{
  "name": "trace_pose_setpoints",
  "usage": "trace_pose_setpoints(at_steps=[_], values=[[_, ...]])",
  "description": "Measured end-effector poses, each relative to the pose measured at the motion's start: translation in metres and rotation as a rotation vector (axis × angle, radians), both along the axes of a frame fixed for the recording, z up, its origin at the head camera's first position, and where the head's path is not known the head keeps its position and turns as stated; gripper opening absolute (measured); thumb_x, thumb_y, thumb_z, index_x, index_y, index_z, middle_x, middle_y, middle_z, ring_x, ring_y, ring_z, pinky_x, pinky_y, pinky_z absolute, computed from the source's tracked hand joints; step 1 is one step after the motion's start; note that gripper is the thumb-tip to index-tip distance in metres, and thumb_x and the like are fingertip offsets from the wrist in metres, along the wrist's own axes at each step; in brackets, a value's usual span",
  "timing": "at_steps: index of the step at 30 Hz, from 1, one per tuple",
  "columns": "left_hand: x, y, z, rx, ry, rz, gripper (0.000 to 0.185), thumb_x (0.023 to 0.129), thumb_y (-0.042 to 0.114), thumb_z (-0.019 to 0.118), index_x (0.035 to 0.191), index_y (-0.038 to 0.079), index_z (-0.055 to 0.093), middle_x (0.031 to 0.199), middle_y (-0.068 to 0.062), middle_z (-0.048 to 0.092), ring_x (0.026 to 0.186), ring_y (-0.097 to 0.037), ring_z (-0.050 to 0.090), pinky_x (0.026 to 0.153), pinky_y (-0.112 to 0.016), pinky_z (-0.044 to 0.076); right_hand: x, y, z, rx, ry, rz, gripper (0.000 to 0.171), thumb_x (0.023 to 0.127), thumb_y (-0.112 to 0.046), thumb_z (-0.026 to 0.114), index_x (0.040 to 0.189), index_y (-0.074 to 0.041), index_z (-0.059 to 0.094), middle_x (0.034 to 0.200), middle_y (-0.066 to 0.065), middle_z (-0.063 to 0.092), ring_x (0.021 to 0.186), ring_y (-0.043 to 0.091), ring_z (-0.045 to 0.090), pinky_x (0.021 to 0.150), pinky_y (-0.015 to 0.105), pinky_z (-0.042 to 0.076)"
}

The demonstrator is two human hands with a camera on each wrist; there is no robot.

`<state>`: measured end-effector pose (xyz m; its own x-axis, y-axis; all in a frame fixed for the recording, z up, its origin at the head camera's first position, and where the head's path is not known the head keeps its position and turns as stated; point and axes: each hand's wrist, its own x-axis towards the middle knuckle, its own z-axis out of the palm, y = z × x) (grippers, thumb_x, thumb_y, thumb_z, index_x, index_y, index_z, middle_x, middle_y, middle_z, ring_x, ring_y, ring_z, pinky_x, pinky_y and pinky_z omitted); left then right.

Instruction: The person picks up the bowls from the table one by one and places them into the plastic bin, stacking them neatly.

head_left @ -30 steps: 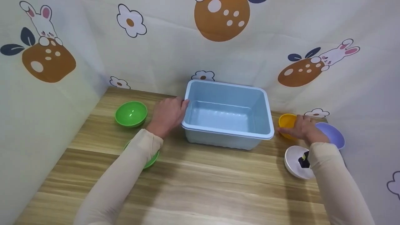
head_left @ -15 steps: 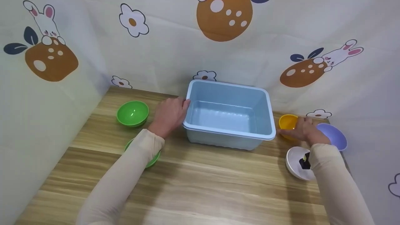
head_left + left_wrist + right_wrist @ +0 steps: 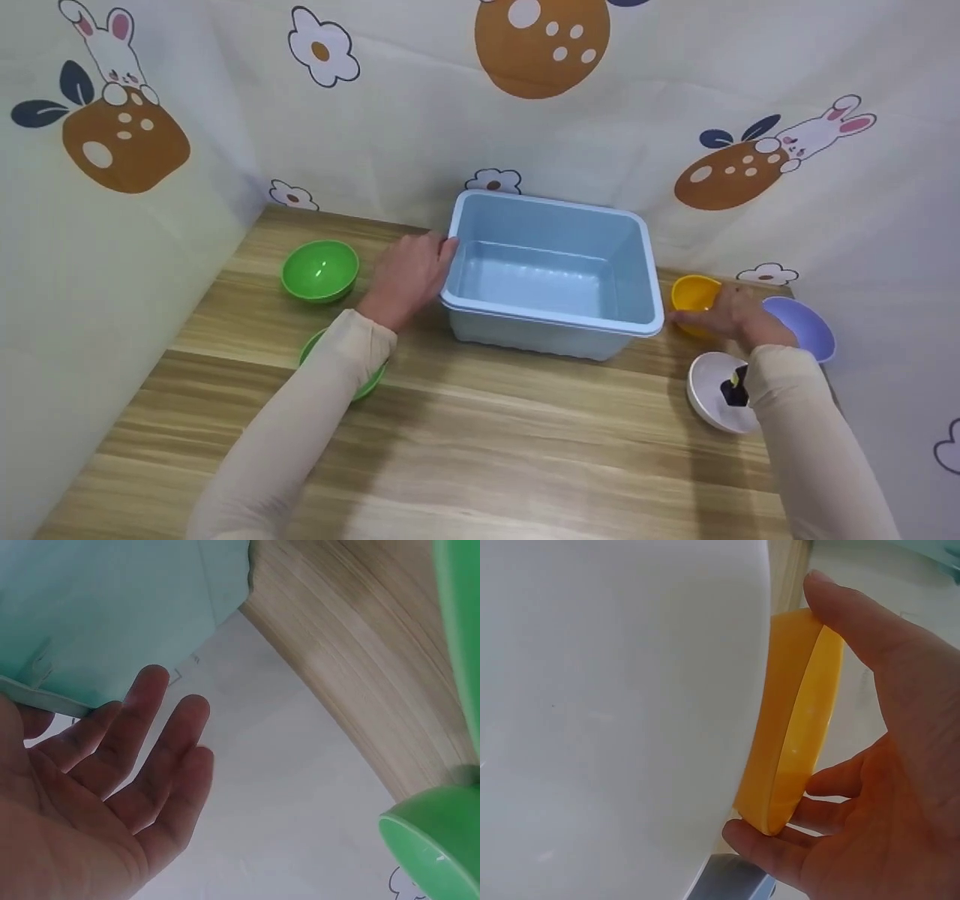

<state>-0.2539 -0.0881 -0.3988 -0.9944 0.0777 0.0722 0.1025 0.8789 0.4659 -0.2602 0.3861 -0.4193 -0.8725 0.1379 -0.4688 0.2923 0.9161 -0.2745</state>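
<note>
Wooden worktop (image 3: 480, 442) w/ printed cloth walls (image 3: 420, 112) on three sides. Light-blue tub (image 3: 551, 274) sits at back centre, open side up. Purple bowl (image 3: 806, 326) at far right edge; white bowl (image 3: 709, 394) just in front of it, partly under the right sleeve. Green bowl (image 3: 320, 270) stands left of the tub; a 2nd green bowl (image 3: 367, 382) lies nearer, mostly hidden by the left forearm. Yellow bowl (image 3: 694, 294) is just right of the tub, between it and the purple one.

Left hand (image 3: 405, 276) rests flat vs. the tub's left wall, fingers straight, tips at the rim, nothing gripped. Right hand (image 3: 724, 313) holds the yellow bowl: thumb on one side of the rim, fingers curled round the other, seen in the right wrist view (image 3: 795, 735).
</note>
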Motion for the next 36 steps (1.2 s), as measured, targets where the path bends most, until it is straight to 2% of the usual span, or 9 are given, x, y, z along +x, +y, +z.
trace_pose_setpoints(at_steps=[5,8,14,18,23,28,36], values=[[-0.001,0.001,-0.001,0.03,0.015,-0.005,0.049,0.109,0.044,0.04,0.119,0.005,0.069,0.095,-0.012,0.072,0.084,-0.026,0.065,0.074,-0.044,0.056,0.0,0.001,0.0,0.049,0.018,0.027,0.111,0.075,-0.081,0.066,0.134,0.008,0.037,0.109,0.023,0.049,0.1,0.037,0.05,0.078,0.038,0.044],[-0.001,0.002,-0.001,0.045,-0.003,-0.008,0.049,0.109,0.043,0.041,0.122,0.005,0.068,0.098,-0.012,0.073,0.085,-0.024,0.064,0.075,-0.043,0.056,0.0,0.002,-0.001,0.045,0.019,0.027,0.108,0.076,-0.08,0.067,0.132,0.007,0.039,0.106,0.021,0.049,0.098,0.035,0.051,0.076,0.036,0.043],[0.0,0.003,0.001,0.059,-0.039,-0.007,0.048,0.109,0.042,0.041,0.127,0.005,0.066,0.102,-0.012,0.073,0.088,-0.025,0.064,0.079,-0.043,0.057,0.001,0.003,-0.001,-0.024,0.033,0.007,0.115,0.076,-0.076,0.071,0.144,0.006,0.03,0.122,0.024,0.046,0.11,0.04,0.048,0.087,0.041,0.047],[-0.001,0.003,0.003,0.059,-0.06,0.001,0.048,0.108,0.043,0.042,0.13,0.006,0.065,0.103,-0.011,0.073,0.089,-0.024,0.065,0.08,-0.041,0.057,0.0,0.004,0.003,-0.062,0.022,-0.004,0.117,0.076,-0.076,0.072,0.146,0.007,0.026,0.126,0.025,0.043,0.113,0.041,0.045,0.091,0.043,0.047],[-0.001,0.002,0.004,0.043,-0.064,0.006,0.049,0.108,0.044,0.042,0.128,0.006,0.065,0.101,-0.011,0.072,0.088,-0.024,0.064,0.079,-0.04,0.056,-0.002,0.004,0.009,-0.039,0.035,0.02,0.121,0.074,-0.078,0.071,0.146,0.008,0.025,0.129,0.028,0.036,0.113,0.042,0.044,0.093,0.046,0.048],[-0.001,0.002,0.003,0.047,-0.064,0.002,0.05,0.109,0.043,0.041,0.13,0.005,0.065,0.102,-0.012,0.072,0.087,-0.024,0.064,0.078,-0.04,0.056,-0.004,0.003,0.015,0.026,0.079,0.069,0.126,0.071,-0.083,0.068,0.145,0.009,0.026,0.129,0.031,0.037,0.11,0.043,0.045,0.095,0.052,0.049],[0.0,0.002,0.003,0.046,-0.056,0.014,0.051,0.108,0.045,0.041,0.128,0.005,0.067,0.106,-0.013,0.074,0.09,-0.026,0.065,0.082,-0.044,0.057,-0.006,0.0,0.026,0.039,0.134,0.099,0.12,0.074,-0.08,0.069,0.144,0.008,0.03,0.125,0.029,0.038,0.109,0.043,0.045,0.092,0.053,0.048]])
